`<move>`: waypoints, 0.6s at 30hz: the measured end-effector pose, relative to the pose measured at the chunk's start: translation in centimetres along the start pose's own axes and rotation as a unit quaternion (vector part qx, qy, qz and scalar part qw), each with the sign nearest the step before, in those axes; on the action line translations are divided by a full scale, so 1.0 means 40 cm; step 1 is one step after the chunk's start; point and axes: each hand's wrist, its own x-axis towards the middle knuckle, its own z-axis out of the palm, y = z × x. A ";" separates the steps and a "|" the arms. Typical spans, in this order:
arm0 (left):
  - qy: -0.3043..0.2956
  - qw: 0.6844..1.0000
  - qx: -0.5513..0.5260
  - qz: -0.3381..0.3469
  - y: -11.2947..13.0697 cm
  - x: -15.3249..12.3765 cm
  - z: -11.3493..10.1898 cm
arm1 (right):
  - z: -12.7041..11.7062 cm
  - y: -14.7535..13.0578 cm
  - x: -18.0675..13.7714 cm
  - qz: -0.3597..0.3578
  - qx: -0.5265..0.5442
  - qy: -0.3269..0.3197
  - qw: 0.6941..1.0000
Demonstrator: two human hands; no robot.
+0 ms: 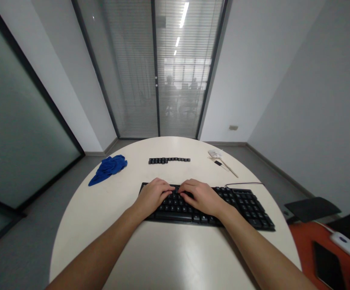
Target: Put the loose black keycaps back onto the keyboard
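Observation:
A black keyboard (178, 216) lies across the round table in front of me. My left hand (154, 195) rests over its left part, fingers bent toward the back edge, index finger and thumb reaching right onto the keys. My right hand (201, 196) faces it from the other side, with fingers curled and fingertips drawn together at the upper key rows. The two sets of fingertips nearly meet. Anything small between the right fingertips is too hidden to make out. Behind the keyboard, loose black keycaps (169, 160) stand lined up in rows.
A crumpled blue cloth (108, 168) lies at the table's left. At the back right are a thin stick-like tool (229, 167), a clear plastic bag (215, 154) and a small black piece (217, 163). A cable (244, 183) runs off right. A phone (328, 264) lies on an orange seat (303, 241).

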 end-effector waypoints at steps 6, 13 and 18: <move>-0.010 1.000 0.006 -0.007 0.020 0.003 0.003 | 0.005 -0.006 0.005 -0.007 0.005 -0.005 1.000; 0.020 0.999 -0.032 -0.039 -0.006 0.000 0.009 | -0.004 -0.011 0.003 -0.017 0.012 -0.014 1.000; 0.005 1.000 -0.021 0.003 -0.016 -0.005 -0.010 | -0.003 -0.010 0.002 -0.023 0.005 -0.020 1.000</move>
